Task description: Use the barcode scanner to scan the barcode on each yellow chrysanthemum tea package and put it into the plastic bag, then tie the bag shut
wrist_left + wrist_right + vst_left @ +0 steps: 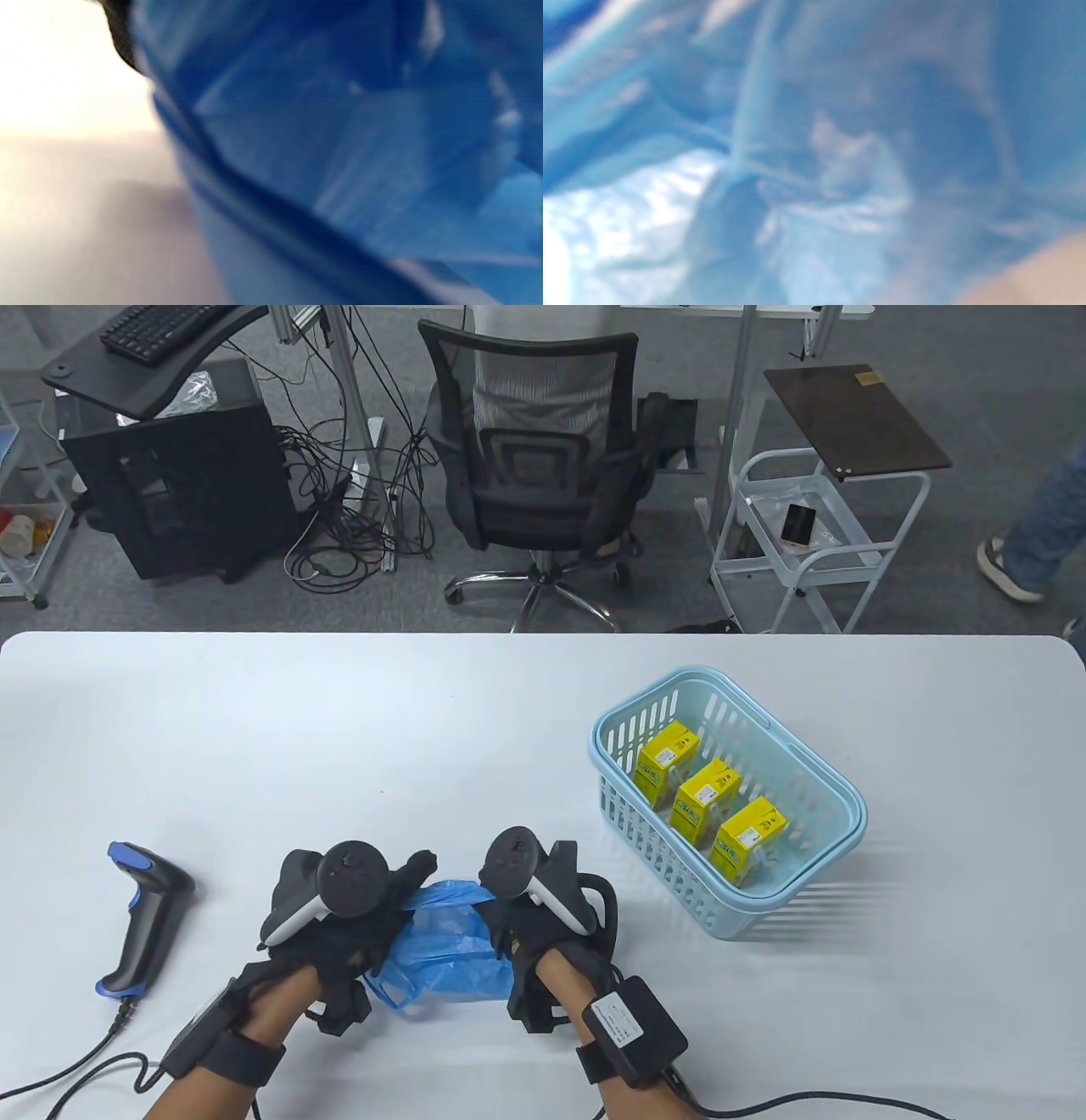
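Note:
A crumpled blue plastic bag (450, 937) lies near the table's front edge between both hands. My left hand (377, 912) grips its left side and my right hand (501, 912) grips its right side; the fingers are mostly hidden under the trackers. Blurred blue film of the bag (339, 140) fills the left wrist view, and the bag (814, 169) fills the right wrist view too. Three yellow chrysanthemum tea packages (667, 761) (705, 802) (747, 841) stand in a light blue basket (611, 729) to the right. The black and blue barcode scanner (142, 918) lies at the left, untouched.
The scanner's cable (76, 1069) trails off the front left edge. A cable (806, 1103) from my right wrist runs along the front right. Beyond the far table edge stand an office chair (534, 466) and a white cart (806, 534).

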Motion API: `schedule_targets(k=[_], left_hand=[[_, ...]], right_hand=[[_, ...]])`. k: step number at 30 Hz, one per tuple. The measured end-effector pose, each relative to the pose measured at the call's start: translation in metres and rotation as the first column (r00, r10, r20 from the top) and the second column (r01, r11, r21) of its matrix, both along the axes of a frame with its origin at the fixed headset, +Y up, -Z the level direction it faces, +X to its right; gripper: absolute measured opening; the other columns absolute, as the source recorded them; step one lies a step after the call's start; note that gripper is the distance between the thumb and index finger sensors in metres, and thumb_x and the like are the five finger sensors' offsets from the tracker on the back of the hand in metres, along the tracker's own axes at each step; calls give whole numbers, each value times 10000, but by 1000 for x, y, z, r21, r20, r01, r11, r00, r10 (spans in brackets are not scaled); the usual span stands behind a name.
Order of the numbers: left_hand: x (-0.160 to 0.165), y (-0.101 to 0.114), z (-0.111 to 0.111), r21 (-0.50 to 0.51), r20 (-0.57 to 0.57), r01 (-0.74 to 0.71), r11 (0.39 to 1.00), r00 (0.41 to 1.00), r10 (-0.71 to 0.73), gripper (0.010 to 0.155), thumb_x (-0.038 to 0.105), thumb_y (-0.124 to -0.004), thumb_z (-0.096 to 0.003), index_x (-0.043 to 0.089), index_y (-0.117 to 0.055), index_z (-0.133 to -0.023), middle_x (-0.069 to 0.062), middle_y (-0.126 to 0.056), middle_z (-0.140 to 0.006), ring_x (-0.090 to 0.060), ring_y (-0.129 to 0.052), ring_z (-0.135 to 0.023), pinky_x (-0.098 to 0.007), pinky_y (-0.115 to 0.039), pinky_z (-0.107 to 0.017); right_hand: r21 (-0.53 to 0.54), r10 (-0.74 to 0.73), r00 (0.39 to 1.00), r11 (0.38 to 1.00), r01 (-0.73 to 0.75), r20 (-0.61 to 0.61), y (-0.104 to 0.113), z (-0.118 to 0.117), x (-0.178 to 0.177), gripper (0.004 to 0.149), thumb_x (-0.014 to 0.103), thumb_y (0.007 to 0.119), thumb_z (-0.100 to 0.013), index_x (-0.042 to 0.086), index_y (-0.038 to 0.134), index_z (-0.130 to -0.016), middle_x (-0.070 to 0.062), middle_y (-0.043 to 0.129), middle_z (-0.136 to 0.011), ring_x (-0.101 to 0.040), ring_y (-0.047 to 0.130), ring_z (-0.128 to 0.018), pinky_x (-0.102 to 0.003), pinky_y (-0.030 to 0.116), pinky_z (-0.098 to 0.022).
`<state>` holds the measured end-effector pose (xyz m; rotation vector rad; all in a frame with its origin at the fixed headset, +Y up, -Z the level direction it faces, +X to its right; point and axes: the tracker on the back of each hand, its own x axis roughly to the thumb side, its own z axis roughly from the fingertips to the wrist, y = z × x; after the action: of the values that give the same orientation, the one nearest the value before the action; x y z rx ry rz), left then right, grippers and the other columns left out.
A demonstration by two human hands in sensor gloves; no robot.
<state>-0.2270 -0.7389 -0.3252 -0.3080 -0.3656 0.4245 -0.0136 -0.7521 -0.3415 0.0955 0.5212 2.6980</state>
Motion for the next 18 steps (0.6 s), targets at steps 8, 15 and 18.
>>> schedule_targets(k=[8,15,18], left_hand=[[18,20,15,81,205,-206,975,961,186,534,180,-787,-465,468,-641,-891,-3,-767,-960,-215,-1054,-529,-466,-865,-518],[20,-11,9,222,94,318,922,934,-345,504,453,-732,-441,376,-681,-936,-1,-698,-1026,-257,-953,-730,-524,-757,-619],[22,-17,6,241,29,289,926,952,-304,540,577,-744,-387,318,-796,-858,-38,-679,-1048,-322,-886,-831,-583,-696,-644]], right_hand=[[-112,27,993,994,-14,114,-18,-15,24,522,463,658,-395,225,750,-850,-13,901,-627,-256,947,-435,-524,770,-532],[-146,15,999,989,-8,47,-16,-10,19,490,462,670,-393,190,817,-773,17,951,-515,-220,976,-334,-493,820,-482],[-209,5,1000,978,-9,-23,-19,-6,12,485,460,676,-392,185,827,-763,14,957,-503,-223,978,-327,-496,820,-479]])
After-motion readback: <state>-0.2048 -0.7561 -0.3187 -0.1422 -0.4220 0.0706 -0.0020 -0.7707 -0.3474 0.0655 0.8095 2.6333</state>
